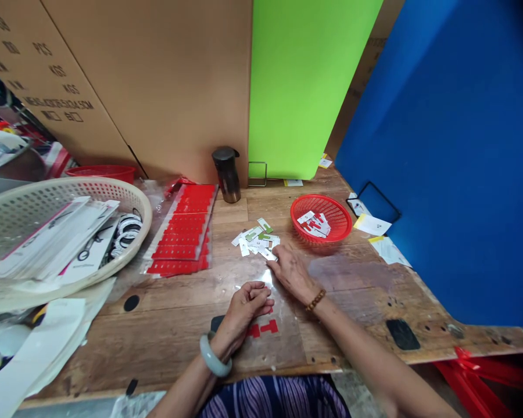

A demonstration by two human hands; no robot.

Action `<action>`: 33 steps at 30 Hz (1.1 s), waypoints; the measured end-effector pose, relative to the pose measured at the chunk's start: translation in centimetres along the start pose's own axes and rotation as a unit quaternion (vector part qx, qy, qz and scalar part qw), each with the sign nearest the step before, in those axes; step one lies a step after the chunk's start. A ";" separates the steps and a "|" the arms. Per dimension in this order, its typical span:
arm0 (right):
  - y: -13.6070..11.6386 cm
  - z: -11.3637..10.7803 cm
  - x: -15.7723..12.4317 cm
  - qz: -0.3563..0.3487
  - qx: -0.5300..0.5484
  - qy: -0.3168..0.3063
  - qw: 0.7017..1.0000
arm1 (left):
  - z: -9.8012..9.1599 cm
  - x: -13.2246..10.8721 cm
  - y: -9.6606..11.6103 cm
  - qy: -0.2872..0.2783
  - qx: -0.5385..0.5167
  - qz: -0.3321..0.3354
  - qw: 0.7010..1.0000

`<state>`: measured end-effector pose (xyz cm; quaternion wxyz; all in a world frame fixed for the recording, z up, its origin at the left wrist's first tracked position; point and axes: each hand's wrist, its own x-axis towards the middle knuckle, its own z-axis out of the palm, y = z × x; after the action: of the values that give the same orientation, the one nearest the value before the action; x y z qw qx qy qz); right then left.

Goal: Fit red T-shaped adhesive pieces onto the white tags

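Note:
My left hand [244,307] rests curled on the wooden table [165,331], its fingers pressed down on a clear plastic sheet [283,337] that carries red T-shaped pieces [265,328]. A pale bangle sits on that wrist. My right hand [290,270] reaches forward, fingertips touching a small white card at the near edge of a loose pile of small cards [257,239]. A bead bracelet is on that wrist. Whether the right fingers pinch a card is not clear.
A red mesh basket [331,206] with several cards stands right of the pile. Stacked red sheets in clear film [183,232] lie to the left. A big cream basket [9,203] holds packaged items. A dark flask [227,174] stands by cardboard, green and blue panels.

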<state>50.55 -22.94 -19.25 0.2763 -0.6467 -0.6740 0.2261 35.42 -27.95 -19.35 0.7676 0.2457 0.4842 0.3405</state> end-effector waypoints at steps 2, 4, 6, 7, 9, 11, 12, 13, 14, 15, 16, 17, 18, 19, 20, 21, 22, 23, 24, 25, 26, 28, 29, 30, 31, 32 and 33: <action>-0.2 0.2 0.2 0.007 -0.017 -0.007 1.000 | -0.1 0.1 -0.1 -0.002 0.000 0.001 1.000; -0.2 0.3 0.3 0.016 -0.017 -0.012 1.000 | -0.2 0.1 -0.1 -0.003 0.002 0.003 1.000; 0.0 0.3 0.4 0.026 -0.015 -0.021 0.999 | -0.1 0.0 0.1 -0.003 0.005 0.005 1.000; 0.2 0.3 0.5 0.031 -0.011 -0.026 0.999 | 0.0 0.0 0.2 -0.003 0.005 0.005 1.000; 0.6 0.4 0.6 0.039 0.003 -0.034 0.999 | 0.1 -0.1 0.4 -0.004 0.006 0.003 1.000; 1.0 0.5 0.8 0.050 0.021 -0.040 0.998 | 0.2 -0.1 0.5 -0.004 0.011 0.000 1.000; 1.2 0.5 0.9 0.056 0.030 -0.042 0.997 | 0.3 -0.1 0.5 -0.005 0.014 0.000 1.000; 1.3 0.6 0.9 0.061 0.039 -0.044 0.996 | 0.3 -0.1 0.5 -0.005 0.017 0.000 1.000; 1.3 0.5 1.0 0.067 0.048 -0.047 0.996 | 0.3 -0.1 0.5 -0.004 0.018 0.001 1.000; 1.3 0.5 1.0 0.072 0.058 -0.049 0.995 | 0.3 -0.1 0.5 -0.003 0.019 0.002 1.000; 1.2 0.3 1.0 0.076 0.070 -0.051 0.993 | 0.3 -0.1 0.5 -0.002 0.019 0.003 1.000; 1.1 0.2 0.9 0.080 0.084 -0.054 0.992 | 0.3 -0.1 0.6 0.000 0.018 0.004 1.000; 0.8 0.0 0.7 0.084 0.100 -0.057 0.990 | 0.3 -0.1 0.6 0.003 0.015 0.007 1.000; 0.5 -0.1 0.4 0.088 0.119 -0.064 0.987 | 0.4 0.0 0.7 0.010 0.010 0.011 1.000; 0.2 -0.3 0.0 0.091 0.138 -0.073 0.983 | 0.4 0.0 0.8 0.018 0.004 0.017 1.000; -0.2 -0.5 -0.5 0.093 0.155 -0.084 0.980 | 0.6 0.1 0.9 0.024 -0.004 0.026 0.999; -0.7 -0.6 -1.0 0.096 0.177 -0.097 0.975 | 0.7 0.1 1.1 0.028 -0.012 0.038 0.999; -1.1 -0.7 -1.6 0.101 0.208 -0.110 0.967 | 0.8 0.2 1.2 0.027 -0.020 0.053 0.998; -1.5 -0.8 -2.1 0.107 0.247 -0.121 0.956 | 0.9 0.2 1.3 0.022 -0.027 0.068 0.997; -1.8 -0.8 -2.6 0.112 0.289 -0.129 0.942 | 0.9 0.2 1.5 0.014 -0.033 0.082 0.996; -1.9 -0.8 -3.1 0.116 0.330 -0.134 0.927 | 0.9 0.2 1.7 0.007 -0.040 0.094 0.995; -1.9 -0.8 -4.1 0.124 0.387 -0.122 0.905 | 0.6 0.1 2.2 0.004 -0.053 0.112 0.992; -1.7 -0.8 -4.5 0.128 0.388 -0.106 0.907 | 0.3 0.0 2.4 0.009 -0.057 0.118 0.991; -1.5 -0.7 -4.9 0.131 0.375 -0.086 0.914 | 0.0 0.0 2.7 0.017 -0.056 0.123 0.991; -1.2 -0.7 -5.4 0.132 0.350 -0.066 0.925 | -0.4 -0.1 3.0 0.029 -0.048 0.126 0.991; -0.9 -0.6 -5.8 0.128 0.317 -0.050 0.938 | -0.8 -0.2 3.3 0.041 -0.033 0.126 0.991; -0.7 -0.5 -6.3 0.117 0.281 -0.038 0.952 | -1.2 -0.2 3.5 0.053 -0.014 0.126 0.991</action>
<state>50.43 -29.26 -18.92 0.3926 -0.6077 -0.5129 0.4620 33.27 -25.79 -17.19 0.6952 0.2757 0.4848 0.4536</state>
